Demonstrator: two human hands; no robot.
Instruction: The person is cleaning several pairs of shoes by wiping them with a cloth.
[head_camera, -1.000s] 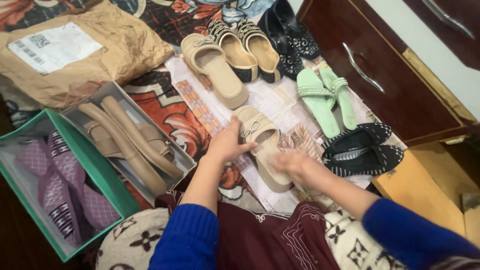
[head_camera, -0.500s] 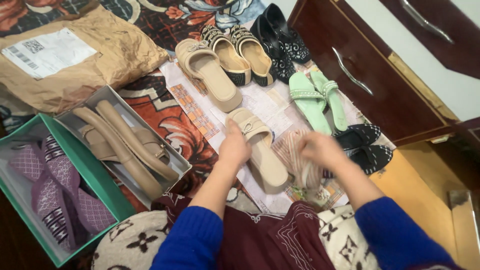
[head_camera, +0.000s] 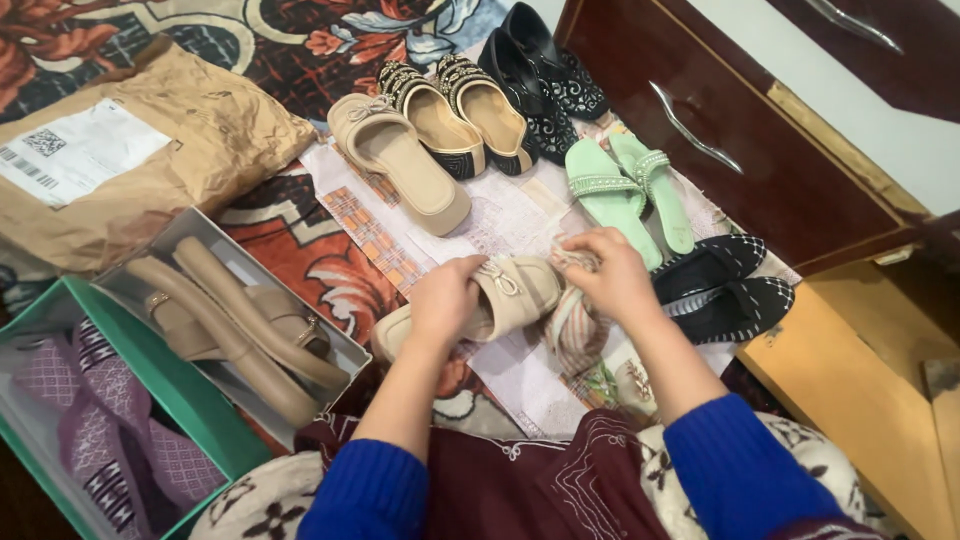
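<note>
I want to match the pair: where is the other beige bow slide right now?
The other beige slide lies on the paper up and left of the hands, beside the gold-and-black pair.

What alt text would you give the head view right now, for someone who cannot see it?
Seen from above, a person's left hand grips a beige bow-trimmed slip-on sandal turned sideways, while the right hand presses a striped cloth against its toe. Its beige mate, other pairs of shoes and two open shoe boxes lie around on paper sheets and a patterned carpet.
</note>
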